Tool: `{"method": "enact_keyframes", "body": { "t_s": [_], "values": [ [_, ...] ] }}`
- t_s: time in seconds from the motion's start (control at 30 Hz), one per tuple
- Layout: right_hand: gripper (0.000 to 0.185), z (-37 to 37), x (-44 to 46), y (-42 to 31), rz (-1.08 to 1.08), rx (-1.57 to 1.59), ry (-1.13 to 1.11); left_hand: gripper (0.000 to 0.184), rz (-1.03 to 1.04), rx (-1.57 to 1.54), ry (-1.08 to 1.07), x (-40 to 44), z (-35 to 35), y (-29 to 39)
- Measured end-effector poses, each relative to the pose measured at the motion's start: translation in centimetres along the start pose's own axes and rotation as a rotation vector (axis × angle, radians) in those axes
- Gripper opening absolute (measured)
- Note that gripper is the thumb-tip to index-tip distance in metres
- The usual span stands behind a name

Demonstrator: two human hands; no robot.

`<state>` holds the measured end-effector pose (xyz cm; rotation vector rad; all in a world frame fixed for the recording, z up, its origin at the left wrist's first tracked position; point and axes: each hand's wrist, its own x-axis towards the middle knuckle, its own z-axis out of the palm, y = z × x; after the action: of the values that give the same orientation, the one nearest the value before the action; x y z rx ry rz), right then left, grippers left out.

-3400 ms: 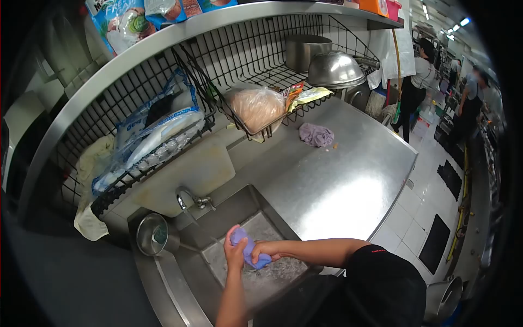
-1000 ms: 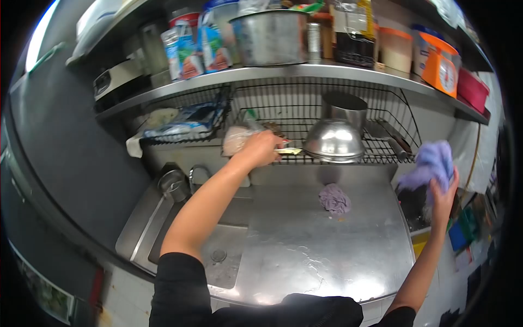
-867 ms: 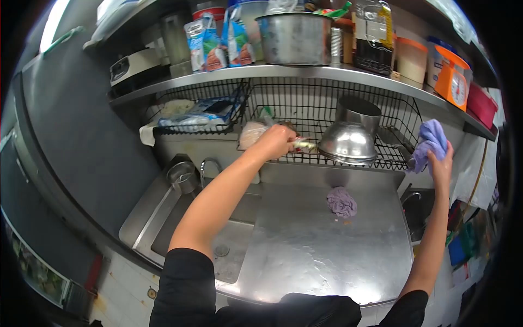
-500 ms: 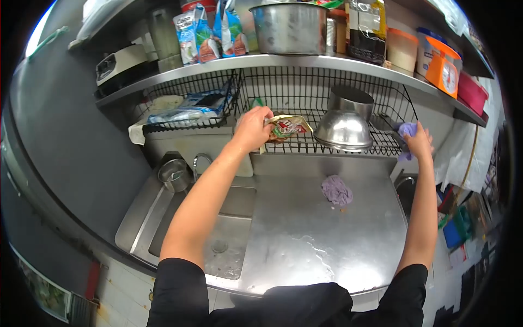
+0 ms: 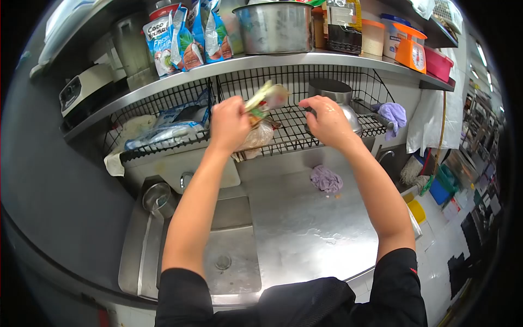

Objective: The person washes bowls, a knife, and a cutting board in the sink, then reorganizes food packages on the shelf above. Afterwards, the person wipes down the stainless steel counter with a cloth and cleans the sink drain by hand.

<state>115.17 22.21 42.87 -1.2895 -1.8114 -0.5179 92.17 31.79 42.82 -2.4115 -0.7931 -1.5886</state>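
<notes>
My left hand (image 5: 231, 122) is closed on a printed foil food packet (image 5: 260, 103), blurred by motion, above the front of the black wire rack (image 5: 289, 120). Behind and below the packet, a clear plastic bag (image 5: 259, 136) sits in the rack. My right hand (image 5: 329, 121) is in front of the upturned metal bowl (image 5: 351, 119) and hides much of it; its fingers are bent but apart, with nothing seen in them. A purple cloth (image 5: 393, 117) hangs over the rack's right end. Another purple cloth (image 5: 327, 179) lies crumpled on the steel counter (image 5: 305, 229).
At the left is a steel sink (image 5: 231, 245) with a metal pot (image 5: 158, 199) beside the tap (image 5: 186, 179). The shelf (image 5: 261, 61) above carries a large pot (image 5: 278, 30), coconut packets (image 5: 188, 41) and an orange scale (image 5: 409, 52). A metal pan (image 5: 329, 90) stands behind the bowl.
My right hand has let go of the purple cloth at the rack's right end and moved left to the bowl. The packet in my left hand has been raised and tilted. The view has shifted right.
</notes>
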Motion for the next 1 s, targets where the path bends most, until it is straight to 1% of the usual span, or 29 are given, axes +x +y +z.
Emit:
{"method": "enact_keyframes", "body": {
  "t_s": [0.03,0.1,0.13,0.17,0.2,0.23,0.27,0.3,0.33,0.37,0.43,0.53,0.57,0.63,0.67,0.7,0.77,0.8,0.83,0.9,0.93,0.97,1.0],
  "values": [
    [0.025,1.2,0.4,0.0,0.009,-0.011,0.006,0.009,0.009,-0.040,0.040,-1.5,-1.8,-0.8],
    [0.033,4.1,1.4,0.1,0.155,0.027,-0.149,0.017,-0.213,-0.387,0.250,-6.7,-4.6,-1.5],
    [0.034,5.8,2.1,0.3,0.200,-0.002,-0.220,0.034,-0.256,-0.493,0.305,-9.8,-5.5,-2.7],
    [0.036,7.7,3.0,0.8,0.245,-0.030,-0.293,0.047,-0.434,-0.800,0.376,-12.9,-6.6,-2.6],
    [0.035,9.9,3.9,1.9,0.291,-0.042,-0.334,0.053,-0.530,-0.990,0.383,-15.8,-7.7,-3.0],
    [0.035,12.2,4.9,3.0,0.335,-0.052,-0.379,0.054,-0.693,-1.142,0.409,-19.7,-8.2,-4.2],
    [0.035,13.9,6.1,3.9,0.331,-0.057,-0.381,0.054,-0.894,-1.224,0.369,-23.9,-9.1,-5.6],
    [0.032,15.3,7.4,4.7,0.501,-0.073,-0.603,0.052,-1.076,-1.247,0.342,-27.9,-10.2,-6.4],
    [0.031,16.4,8.3,4.8,0.668,-0.089,-0.827,0.050,-1.152,-1.231,0.353,-31.5,-11.5,-6.9],
    [0.025,16.9,8.5,4.5,0.716,-0.050,-0.757,0.048,-1.230,-1.211,0.363,-34.9,-12.8,-7.3],
    [0.018,17.0,9.2,3.2,0.675,-0.086,-0.825,0.045,-1.328,-1.075,0.404,-39.9,-16.4,-7.0],
    [0.011,18.7,10.5,4.1,0.514,-0.311,-0.978,0.038,-1.396,-0.877,0.491,-45.4,-20.9,-6.3],
    [0.011,18.7,10.5,3.5,0.504,-0.315,-0.987,0.037,-1.404,-0.798,0.522,-47.3,-21.9,-6.6],
    [0.012,17.7,10.4,2.0,0.576,-0.248,-0.916,0.033,-1.413,-0.781,0.527,-47.4,-23.1,-6.0],
    [0.017,18.3,10.5,2.9,0.549,-0.303,-0.973,0.032,-1.385,-0.803,0.562,-47.2,-23.2,-5.9],
    [0.017,18.4,10.4,3.2,0.541,-0.302,-0.972,0.032,-1.354,-0.825,0.598,-47.0,-23.2,-5.8],
    [0.018,18.5,10.3,3.9,0.344,-0.488,-1.070,0.032,-1.351,-0.796,0.622,-46.6,-22.3,-6.0],
    [0.017,18.2,10.3,2.9,0.452,-0.470,-1.023,0.033,-1.343,-0.843,0.604,-45.6,-21.7,-5.8],
    [0.017,19.2,10.5,4.0,0.450,-0.469,-1.022,0.034,-1.339,-0.890,0.581,-44.9,-21.2,-5.6],
    [0.020,21.3,10.7,6.7,0.283,-0.387,-0.833,0.035,-1.304,-0.880,0.537,-44.1,-20.1,-5.4],
    [0.031,17.8,11.0,1.7,0.732,-0.179,-0.724,0.036,-1.281,-0.920,0.512,-43.3,-19.6,-5.1],
    [0.031,16.9,11.0,1.5,0.740,-0.178,-0.721,0.036,-1.256,-0.959,0.488,-42.8,-19.2,-4.7],
    [0.034,16.3,11.4,1.8,0.751,-0.087,-0.602,0.037,-1.236,-0.986,0.487,-42.6,-18.6,-4.5]
  ]
}}
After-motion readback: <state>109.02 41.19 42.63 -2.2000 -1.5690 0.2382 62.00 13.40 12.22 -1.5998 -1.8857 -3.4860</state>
